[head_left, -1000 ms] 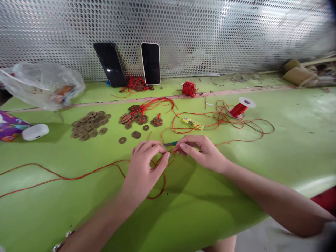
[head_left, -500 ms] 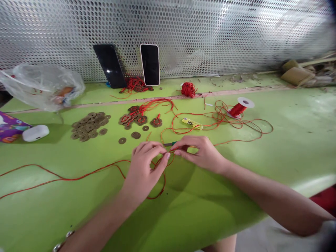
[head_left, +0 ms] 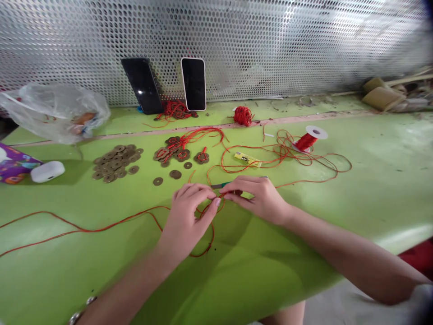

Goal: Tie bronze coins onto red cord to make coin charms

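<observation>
Fingers of your left hand (head_left: 187, 211) and right hand (head_left: 263, 198) are narrow, pinching the thin red cord (head_left: 221, 195); a white-flanged, red-wound spool (head_left: 306, 141) is at two o'clock.

Plastic bag (head_left: 50, 108) (see-through), white-rimmed phone (head_left: 194, 84)

On the counter (head_left: 355, 203) before you, the cord (head_left: 222, 195) runs between your left hand (head_left: 185, 214) and right hand (head_left: 262, 196). Beyond your left hand lie the tied coins (head_left: 183, 156), with the coin pile (head_left: 117, 163) to their left and the small case (head_left: 47, 171) farther left. Beyond your right hand is the lighter (head_left: 248, 159) — the spool (head_left: 307, 141) to its right. Behind, two phones (head_left: 194, 85) lean against the panel (head_left: 230, 49), left of the string ball (head_left: 242, 116).
</observation>
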Tool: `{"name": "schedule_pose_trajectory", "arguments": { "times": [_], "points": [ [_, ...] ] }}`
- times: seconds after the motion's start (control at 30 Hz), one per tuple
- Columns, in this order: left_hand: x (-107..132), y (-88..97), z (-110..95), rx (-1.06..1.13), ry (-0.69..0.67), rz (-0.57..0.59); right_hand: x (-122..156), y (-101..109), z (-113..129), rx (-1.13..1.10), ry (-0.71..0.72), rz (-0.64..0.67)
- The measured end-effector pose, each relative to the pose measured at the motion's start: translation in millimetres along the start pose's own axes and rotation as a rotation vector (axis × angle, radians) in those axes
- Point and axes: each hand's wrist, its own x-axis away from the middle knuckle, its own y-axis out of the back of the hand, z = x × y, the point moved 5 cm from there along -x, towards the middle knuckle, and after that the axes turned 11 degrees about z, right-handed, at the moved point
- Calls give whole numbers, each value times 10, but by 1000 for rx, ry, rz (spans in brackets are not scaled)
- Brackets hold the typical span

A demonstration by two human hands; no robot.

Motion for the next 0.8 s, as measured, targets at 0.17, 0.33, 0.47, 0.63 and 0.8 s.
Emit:
{"name": "schedule_pose_trajectory", "arguments": {
  "times": [0.17,0.33,0.47,0.63,0.8],
  "points": [
    [6,-8,14,2,0,3,-10,-9,-5,29,-7,18],
    [-10,-8,-1,51,19,39,-12,4,2,28,30,-18],
    [1,-1,5,144,96,63,-10,8,13,39,39,-31],
    [25,-21,39,288,187,79,1,-2,26,37,44,-34],
    [9,-16,1,272,134,66,10,-15,40,35,56,-42]
  ]
}}
